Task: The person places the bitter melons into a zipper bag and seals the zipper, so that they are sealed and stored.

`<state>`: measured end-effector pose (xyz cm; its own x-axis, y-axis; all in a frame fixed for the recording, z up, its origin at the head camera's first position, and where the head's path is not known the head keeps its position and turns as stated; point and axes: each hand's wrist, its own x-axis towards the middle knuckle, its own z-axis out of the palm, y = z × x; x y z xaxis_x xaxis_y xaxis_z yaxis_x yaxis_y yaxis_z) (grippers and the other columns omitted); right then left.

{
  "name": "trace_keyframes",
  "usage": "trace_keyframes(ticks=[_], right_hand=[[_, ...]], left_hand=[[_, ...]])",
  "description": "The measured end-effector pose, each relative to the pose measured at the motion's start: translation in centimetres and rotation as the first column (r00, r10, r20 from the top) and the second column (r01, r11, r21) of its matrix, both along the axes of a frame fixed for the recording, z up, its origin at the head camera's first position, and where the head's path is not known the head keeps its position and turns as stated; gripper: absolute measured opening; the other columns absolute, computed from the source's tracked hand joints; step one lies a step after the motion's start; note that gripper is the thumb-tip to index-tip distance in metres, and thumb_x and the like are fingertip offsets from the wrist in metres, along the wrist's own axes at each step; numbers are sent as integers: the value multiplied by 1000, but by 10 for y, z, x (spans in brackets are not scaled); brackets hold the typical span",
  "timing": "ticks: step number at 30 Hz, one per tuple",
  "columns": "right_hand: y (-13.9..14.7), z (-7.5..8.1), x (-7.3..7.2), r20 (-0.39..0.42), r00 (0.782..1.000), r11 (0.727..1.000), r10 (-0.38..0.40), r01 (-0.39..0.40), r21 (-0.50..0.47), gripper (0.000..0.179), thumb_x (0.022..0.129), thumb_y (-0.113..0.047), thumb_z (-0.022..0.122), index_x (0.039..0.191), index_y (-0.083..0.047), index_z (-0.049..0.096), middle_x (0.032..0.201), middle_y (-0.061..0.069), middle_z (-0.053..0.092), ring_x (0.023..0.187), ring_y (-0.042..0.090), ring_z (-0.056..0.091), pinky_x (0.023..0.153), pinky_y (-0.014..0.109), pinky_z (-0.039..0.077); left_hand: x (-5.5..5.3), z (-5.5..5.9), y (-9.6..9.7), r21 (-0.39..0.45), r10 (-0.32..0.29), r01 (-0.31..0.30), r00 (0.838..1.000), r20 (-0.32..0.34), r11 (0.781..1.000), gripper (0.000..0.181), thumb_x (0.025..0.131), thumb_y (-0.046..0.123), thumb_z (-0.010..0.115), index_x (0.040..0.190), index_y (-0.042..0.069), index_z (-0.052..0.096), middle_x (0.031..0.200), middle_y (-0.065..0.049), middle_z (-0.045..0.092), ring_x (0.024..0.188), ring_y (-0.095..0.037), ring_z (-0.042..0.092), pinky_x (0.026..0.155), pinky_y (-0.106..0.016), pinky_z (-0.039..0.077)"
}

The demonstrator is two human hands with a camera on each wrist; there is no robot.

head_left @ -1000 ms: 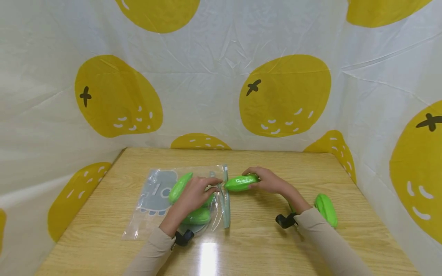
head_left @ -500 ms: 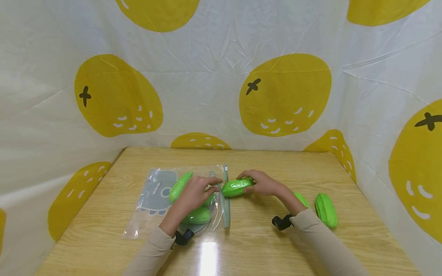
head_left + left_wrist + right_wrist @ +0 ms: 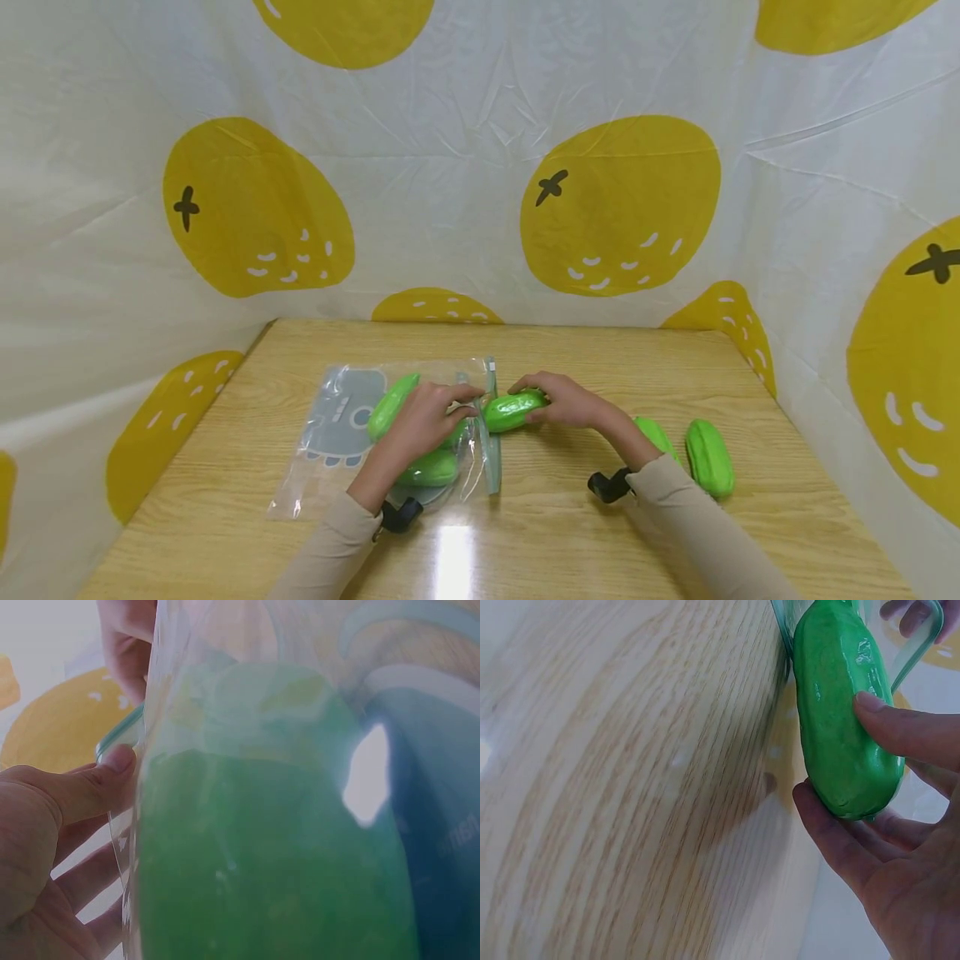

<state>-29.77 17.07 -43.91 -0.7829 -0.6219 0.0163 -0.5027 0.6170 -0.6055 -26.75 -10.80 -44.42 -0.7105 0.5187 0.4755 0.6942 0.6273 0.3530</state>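
A clear zip bag (image 3: 300,487) with a grey-blue print lies on the table, its green-edged mouth facing right. My left hand (image 3: 427,417) pinches the upper film at the mouth and lifts it. Several green vegetables show through the film, one (image 3: 270,855) filling the left wrist view. My right hand (image 3: 567,402) grips a glossy green cucumber-shaped vegetable (image 3: 513,410) by its rear end, thumb on one side and fingers on the other. In the right wrist view, the stem end of this vegetable (image 3: 847,712) sits between the two edges of the bag mouth.
Two more green vegetables lie to the right, one (image 3: 708,458) in full view and one (image 3: 656,435) partly behind my right forearm. The wooden table (image 3: 555,533) meets a white curtain (image 3: 450,208) with yellow fruit prints at the back and sides.
My right hand has moved left and slightly toward me, bringing the held vegetable's tip into the bag mouth. One vegetable on the right has come out from behind the forearm. The left hand stays put.
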Motion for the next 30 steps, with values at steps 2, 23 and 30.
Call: trace_keyframes(ticks=[2,23,30], right_hand=[[-1,0,0,-1,1000,1000,-1,1,0,43,91,-10,77,131,-7,65,130,15,67,117,30,62,100,49,51],[-9,0,5,53,999,1000,-2,3,-30,49,89,-1,75,136,-2,59,130,19,66,117,33,64,98,50,57],[-12,-2,5,67,998,996,4,2,-87,40,90,-5,78,125,0,58,126,19,68,117,36,65,96,46,59]], left_hand=[[0,0,0,-2,2,-2,1000,2,1000,28,89,23,80,115,15,79,108,2,81,91,-15,78,77,-33,62],[0,1,0,-4,13,-13,1000,25,1000,28,89,24,80,116,16,79,108,1,81,90,-14,78,76,-32,62],[2,4,0,-2,17,-17,999,41,1000,28,89,23,80,117,16,79,108,2,81,90,-13,77,76,-32,61]])
